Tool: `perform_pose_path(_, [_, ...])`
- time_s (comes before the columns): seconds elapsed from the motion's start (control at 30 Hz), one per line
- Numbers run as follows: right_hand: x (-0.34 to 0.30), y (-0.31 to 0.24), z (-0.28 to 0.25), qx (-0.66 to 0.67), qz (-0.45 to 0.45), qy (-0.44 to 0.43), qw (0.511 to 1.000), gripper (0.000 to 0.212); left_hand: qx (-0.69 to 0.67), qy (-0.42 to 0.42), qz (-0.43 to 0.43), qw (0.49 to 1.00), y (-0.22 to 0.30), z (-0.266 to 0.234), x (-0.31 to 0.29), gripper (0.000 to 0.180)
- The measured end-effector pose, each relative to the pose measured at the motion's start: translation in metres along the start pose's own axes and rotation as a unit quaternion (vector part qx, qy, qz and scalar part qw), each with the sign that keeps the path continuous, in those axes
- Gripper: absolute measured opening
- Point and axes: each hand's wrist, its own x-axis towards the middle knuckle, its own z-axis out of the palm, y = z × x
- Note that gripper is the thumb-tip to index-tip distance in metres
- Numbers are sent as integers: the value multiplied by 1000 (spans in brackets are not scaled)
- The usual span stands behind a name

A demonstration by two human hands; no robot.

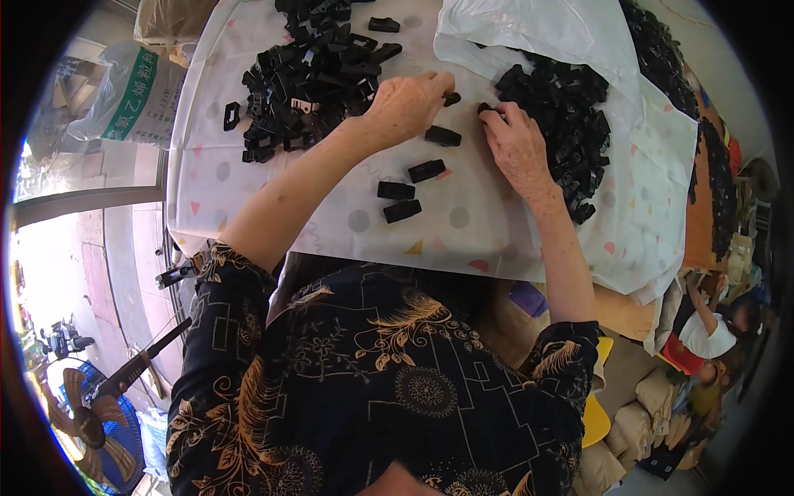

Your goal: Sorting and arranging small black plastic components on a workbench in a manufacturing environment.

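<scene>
My left hand point(409, 106) is closed over the middle of the table, pinching a small black plastic piece point(452, 99) at its fingertips. To its right, my right hand point(519, 149) pinches another dark piece point(485, 108) between thumb and fingers. A loose pile of black plastic pieces point(310, 74), some with slots like buckle parts, lies beside my left hand. The other pile point(571, 124) lies just right of my right hand, partly under a white plastic bag point(538, 33). Between and below my hands lie several separate black blocks point(427, 170).
A patterned white cloth point(496, 236) covers the table. Beyond its right edge, a brown surface point(704, 215) bears more black pieces. A printed plastic sack point(136, 95) stands at the left, a fan point(89, 417) at the lower left. Other people point(707, 337) sit at the far right.
</scene>
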Motion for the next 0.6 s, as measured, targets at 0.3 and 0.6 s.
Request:
perform_pose_path(0.3, [13,-8,3,255,118,107,954,29,-78,17,49,996,-2,6,-9,31])
perform_pose_path(0.6, [34,-11,13,238,-6,87,967,28,-58,45,-26,997,-4,19,-9,33])
